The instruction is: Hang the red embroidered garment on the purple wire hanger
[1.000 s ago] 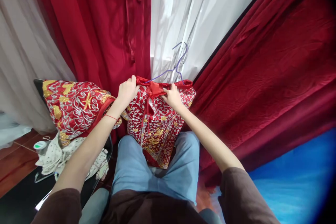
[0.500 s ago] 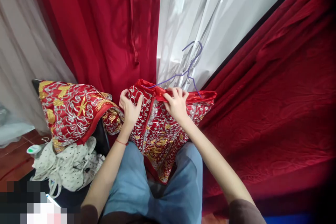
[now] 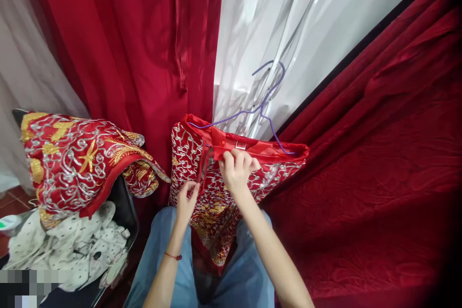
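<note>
A red skirt [image 3: 220,202] with silver and gold embroidery hangs between my knees, its red satin waistband [image 3: 267,147] uppermost. A purple wire hanger [image 3: 238,115] has its ends inside the waistband and its hook pointing up. My right hand [image 3: 236,171] is closed on the waistband beside the opening. Lower down, my left hand [image 3: 186,199] pinches at the bottom of the parted zipper [image 3: 202,166]; the pull itself is hidden by the fingers. A small white label [image 3: 240,145] shows inside the waistband.
At left, a matching embroidered red garment [image 3: 83,159] drapes over a black chair [image 3: 126,211]. White dotted cloth [image 3: 79,245] lies on the seat. Red curtains [image 3: 144,33] and a white curtain [image 3: 249,24] hang ahead; red fabric [image 3: 371,154] fills the right.
My left hand has moved down from the waistband's left side to the zipper, which has parted below the waistband. The label has come into view. My right hand has shifted slightly lower, still on the waistband.
</note>
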Demonstrator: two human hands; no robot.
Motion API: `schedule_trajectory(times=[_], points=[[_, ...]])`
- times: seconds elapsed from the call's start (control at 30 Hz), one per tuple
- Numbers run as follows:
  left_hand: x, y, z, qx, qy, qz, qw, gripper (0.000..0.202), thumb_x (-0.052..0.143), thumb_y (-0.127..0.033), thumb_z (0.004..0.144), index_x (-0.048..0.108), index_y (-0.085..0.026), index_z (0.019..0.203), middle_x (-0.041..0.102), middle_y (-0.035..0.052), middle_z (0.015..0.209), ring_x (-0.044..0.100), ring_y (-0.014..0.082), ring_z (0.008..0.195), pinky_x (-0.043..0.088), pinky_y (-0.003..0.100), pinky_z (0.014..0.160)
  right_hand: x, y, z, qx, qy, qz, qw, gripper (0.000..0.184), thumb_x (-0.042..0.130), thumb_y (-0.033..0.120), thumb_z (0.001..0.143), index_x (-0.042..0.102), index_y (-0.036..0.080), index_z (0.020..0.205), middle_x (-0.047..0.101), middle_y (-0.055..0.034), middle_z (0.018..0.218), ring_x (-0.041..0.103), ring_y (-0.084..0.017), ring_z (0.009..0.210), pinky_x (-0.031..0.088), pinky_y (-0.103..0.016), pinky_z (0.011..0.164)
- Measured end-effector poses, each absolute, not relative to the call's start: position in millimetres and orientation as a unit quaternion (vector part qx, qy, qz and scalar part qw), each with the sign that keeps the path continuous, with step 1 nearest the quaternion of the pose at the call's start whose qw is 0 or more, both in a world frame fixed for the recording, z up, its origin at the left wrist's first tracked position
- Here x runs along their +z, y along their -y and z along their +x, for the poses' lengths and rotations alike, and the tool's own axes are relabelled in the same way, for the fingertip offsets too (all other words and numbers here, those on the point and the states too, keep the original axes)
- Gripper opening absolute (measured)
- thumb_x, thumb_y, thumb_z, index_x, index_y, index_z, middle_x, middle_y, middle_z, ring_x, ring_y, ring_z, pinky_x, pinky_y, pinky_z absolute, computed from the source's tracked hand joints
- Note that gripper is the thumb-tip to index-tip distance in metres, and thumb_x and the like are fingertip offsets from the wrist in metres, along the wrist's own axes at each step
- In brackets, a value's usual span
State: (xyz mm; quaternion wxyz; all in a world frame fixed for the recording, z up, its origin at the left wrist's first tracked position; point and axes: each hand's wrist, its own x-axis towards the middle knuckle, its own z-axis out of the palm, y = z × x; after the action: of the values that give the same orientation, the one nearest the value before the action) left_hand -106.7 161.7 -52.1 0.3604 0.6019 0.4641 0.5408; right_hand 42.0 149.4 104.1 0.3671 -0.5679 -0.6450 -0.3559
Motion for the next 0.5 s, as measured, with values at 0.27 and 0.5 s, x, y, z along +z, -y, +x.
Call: schedule_trajectory(times=[0.27,0.5], points=[[-62,-134,-111,0.583,-0.5,0.544,0.337,0.038,0.062,-0.043,0.087,0.048,-0.027,0.118,0.059,0.0104,0.124,0.06,0.0223,0.118,0.047,0.041,0.106,84,-126,14,-0.309,0.569,-0.541,0.537,0.01,0.06,0.022,0.091,0.062,0.02,0.1,0.063,-0.012,0.102,0.055,-0.027,0.107,0.041,-0.044,0.09],[-22,-127,-111,0.583,-0.418,0.548,0.431,0.037,0.058,-0.043,0.09,0.051,-0.027,0.124,0.06,0.0095,0.129,0.057,0.022,0.122,0.043,0.039,0.11,78,-126,17,-0.281,0.553,-0.574,0.535,0.015,0.059,0.023,0.092,0.06,0.022,0.077,0.059,-0.0032,0.069,0.05,-0.019,0.069,0.037,-0.036,0.07]])
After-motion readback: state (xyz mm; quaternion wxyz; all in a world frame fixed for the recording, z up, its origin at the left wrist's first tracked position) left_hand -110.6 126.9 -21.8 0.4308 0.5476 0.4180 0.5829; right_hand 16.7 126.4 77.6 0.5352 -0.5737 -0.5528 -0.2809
